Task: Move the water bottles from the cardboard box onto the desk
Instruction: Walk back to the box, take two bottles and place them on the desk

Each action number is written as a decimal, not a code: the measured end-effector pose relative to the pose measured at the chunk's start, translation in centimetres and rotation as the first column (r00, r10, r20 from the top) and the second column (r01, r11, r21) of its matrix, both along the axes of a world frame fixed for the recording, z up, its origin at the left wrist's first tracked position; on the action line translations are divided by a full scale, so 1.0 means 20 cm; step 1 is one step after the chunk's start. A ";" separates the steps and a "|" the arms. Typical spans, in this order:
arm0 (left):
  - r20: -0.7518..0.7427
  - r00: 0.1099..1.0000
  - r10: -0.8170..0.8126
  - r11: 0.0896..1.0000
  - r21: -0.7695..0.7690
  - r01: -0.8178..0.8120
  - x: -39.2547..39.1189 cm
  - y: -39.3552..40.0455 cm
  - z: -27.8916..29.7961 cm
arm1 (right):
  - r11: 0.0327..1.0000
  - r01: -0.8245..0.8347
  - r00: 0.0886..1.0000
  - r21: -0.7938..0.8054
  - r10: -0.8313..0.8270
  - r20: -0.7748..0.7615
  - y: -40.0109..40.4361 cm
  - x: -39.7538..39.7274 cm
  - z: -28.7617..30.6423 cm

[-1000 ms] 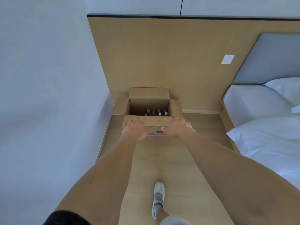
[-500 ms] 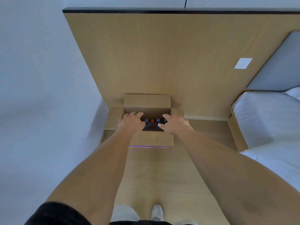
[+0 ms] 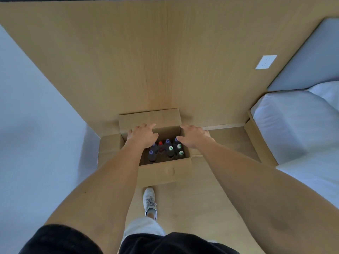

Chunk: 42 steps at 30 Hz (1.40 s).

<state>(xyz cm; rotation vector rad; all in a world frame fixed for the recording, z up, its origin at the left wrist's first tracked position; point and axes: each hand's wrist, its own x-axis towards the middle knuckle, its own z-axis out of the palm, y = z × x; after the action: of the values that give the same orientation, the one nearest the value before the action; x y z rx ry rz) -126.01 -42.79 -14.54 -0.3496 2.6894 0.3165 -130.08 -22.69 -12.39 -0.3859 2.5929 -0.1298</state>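
An open cardboard box point(image 3: 163, 173) stands on the wooden floor against the wood-panelled wall. Inside it stand several water bottles point(image 3: 169, 151), seen from above by their blue, red and green-marked caps. My left hand point(image 3: 142, 135) hovers over the box's left side with fingers stretched out, covering some bottles. Over the right side, my right hand point(image 3: 193, 136) is held with relaxed, spread fingers. Neither hand holds anything. No desk is in view.
A bed with white bedding point(image 3: 300, 129) and a grey headboard point(image 3: 310, 57) fills the right. A white wall point(image 3: 36, 134) is close on the left. My white shoe point(image 3: 149, 200) is planted just before the box. A wall socket point(image 3: 266, 61) sits on the panel.
I have stepped nearer and lean over the box, so it looks larger. Both hands have spread further apart, toward the box's far wall, uncovering more bottle caps.
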 end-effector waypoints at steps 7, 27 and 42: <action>0.084 0.994 -0.069 0.996 0.054 0.065 -0.34 -0.28 -0.14 | 0.999 0.042 0.996 0.004 -0.042 0.078 -0.37 -0.31 -0.11; 0.249 0.967 -0.055 0.984 0.176 0.011 -0.65 -0.48 -1.04 | 0.961 0.252 0.891 0.113 -0.276 0.361 -0.41 -0.64 -1.09; 0.274 0.951 -0.145 0.969 0.233 0.080 -0.79 -0.30 -2.01 | 0.931 0.301 0.852 0.208 -0.360 0.380 -0.34 -0.69 -1.99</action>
<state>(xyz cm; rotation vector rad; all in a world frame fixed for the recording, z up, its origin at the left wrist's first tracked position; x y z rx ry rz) -141.81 -48.86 -54.82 -0.1592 2.3468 0.4836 -143.93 -29.40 -52.24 0.1384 2.2038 -0.1301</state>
